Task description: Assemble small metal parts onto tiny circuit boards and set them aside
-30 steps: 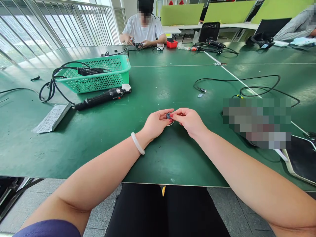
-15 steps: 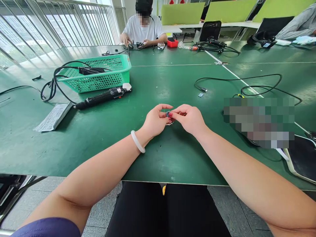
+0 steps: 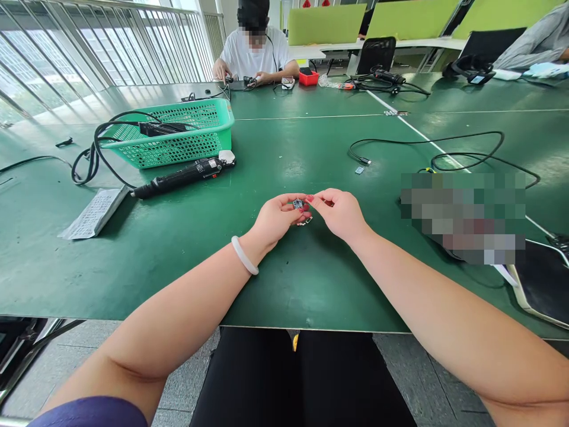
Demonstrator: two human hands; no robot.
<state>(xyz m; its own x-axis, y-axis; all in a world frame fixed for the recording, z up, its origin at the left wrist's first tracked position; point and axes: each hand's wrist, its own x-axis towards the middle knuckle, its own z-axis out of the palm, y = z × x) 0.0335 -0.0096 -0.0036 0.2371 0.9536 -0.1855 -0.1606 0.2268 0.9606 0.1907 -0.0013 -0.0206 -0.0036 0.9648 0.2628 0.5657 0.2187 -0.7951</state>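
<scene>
A metal railing (image 3: 89, 44) runs down the left side, bright daylight behind it. The table (image 3: 178, 279) is green and slightly glossy, crossed by pale lines. At its left lies a pale packet covered in writing (image 3: 94, 214); just right of it, a black pen-shaped tool (image 3: 182, 179) rests in front of a mint-green basket (image 3: 178, 151) with a dark block (image 3: 162, 128) inside. Across the table sits a co-worker in a white shirt (image 3: 253, 56), then come a red tray (image 3: 308, 80), a black chair (image 3: 377, 56) and lime partitions (image 3: 404, 21).

In the near middle, the left hand (image 3: 280, 216) has its grip closed on a small dark part (image 3: 297, 204) — above the table, with small metal pieces (image 3: 304, 221) just below. The right hand (image 3: 340, 213) is beside it, its fingertips at the left forefinger; whether they meet or pinch something, I cannot tell. Farther right are a black cable (image 3: 466, 142) and a dark, pale-edged slab (image 3: 542, 284).

Against the earlier frames, the right fingertips have moved off the part, which now shows more fully. The co-worker's right hand has shifted outward and lower — the basket and tool have stayed put.
</scene>
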